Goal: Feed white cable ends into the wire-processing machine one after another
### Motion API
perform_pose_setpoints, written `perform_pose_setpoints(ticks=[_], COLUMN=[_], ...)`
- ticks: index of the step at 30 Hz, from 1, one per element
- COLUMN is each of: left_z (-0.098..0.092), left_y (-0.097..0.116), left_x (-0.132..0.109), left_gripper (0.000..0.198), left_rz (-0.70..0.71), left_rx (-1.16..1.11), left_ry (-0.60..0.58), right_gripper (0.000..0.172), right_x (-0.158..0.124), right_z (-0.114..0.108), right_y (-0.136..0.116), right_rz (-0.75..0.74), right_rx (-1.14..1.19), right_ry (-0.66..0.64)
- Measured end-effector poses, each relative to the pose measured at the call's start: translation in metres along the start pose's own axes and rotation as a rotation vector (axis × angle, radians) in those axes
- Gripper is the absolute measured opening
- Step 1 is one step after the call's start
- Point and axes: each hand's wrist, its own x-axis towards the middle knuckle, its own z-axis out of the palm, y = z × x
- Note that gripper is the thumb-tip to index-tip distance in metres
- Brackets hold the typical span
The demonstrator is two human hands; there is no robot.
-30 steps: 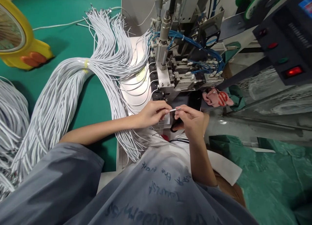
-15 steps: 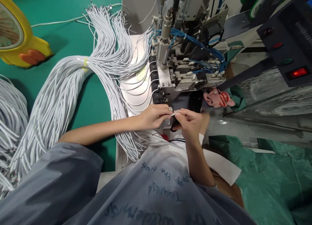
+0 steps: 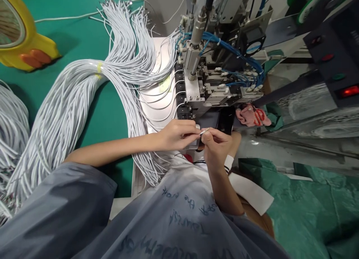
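Between my hands a short end of white cable point(image 3: 203, 132) shows, its tip close to my right thumb. My left hand point(image 3: 179, 135) is closed, thumb and fingers pinching the cable from the left. My right hand point(image 3: 217, 144) pinches the same cable end from the right; its fingertips nearly meet those of the left. Just beyond the hands stands a machine with metal cylinders point(image 3: 193, 64), and several white cables lead into its black clamp row point(image 3: 180, 81). A large bundle of white cables point(image 3: 123, 76), tied with a yellow band point(image 3: 99, 68), lies left of it.
A green mat point(image 3: 81, 27) covers the table at left, with a yellow duck-shaped object point(image 3: 30, 46) on it. Behind my right hand are a black phone point(image 3: 225, 120) and a pink cloth point(image 3: 249, 115). A control box point(image 3: 333, 61) with a lit red switch stands at right.
Both hands keep their pinch on the cable end. Less of the cable shows between the fingers now, and the fingertips sit closer together. The view has shifted slightly.
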Motion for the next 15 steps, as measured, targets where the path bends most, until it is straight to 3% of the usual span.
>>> perform_pose_setpoints(ticks=[3,5,8,10,15], left_z=[-0.005,-0.010,-0.014,-0.010,0.003], left_y=[-0.006,-0.011,-0.016,-0.017,-0.015], left_x=[0.001,0.002,0.003,0.002,-0.002], left_gripper=[0.024,0.026,0.028,0.027,0.028], left_rz=[0.090,0.181,0.242,0.185,-0.067], left_rx=[0.215,0.412,0.541,0.493,0.239], left_ry=[-0.084,-0.135,-0.188,-0.209,-0.189], right_gripper=[0.015,0.012,0.015,0.017,0.017], right_x=[0.002,0.006,0.015,0.017,0.015], right_z=[-0.001,-0.006,-0.013,-0.013,-0.005], right_y=[-0.006,-0.013,-0.018,-0.014,0.005], right_rz=[-0.140,-0.198,-0.159,-0.132,-0.069], right_rx=[-0.220,-0.356,-0.433,-0.420,-0.279], right_ry=[0.024,-0.050,-0.185,-0.192,-0.066])
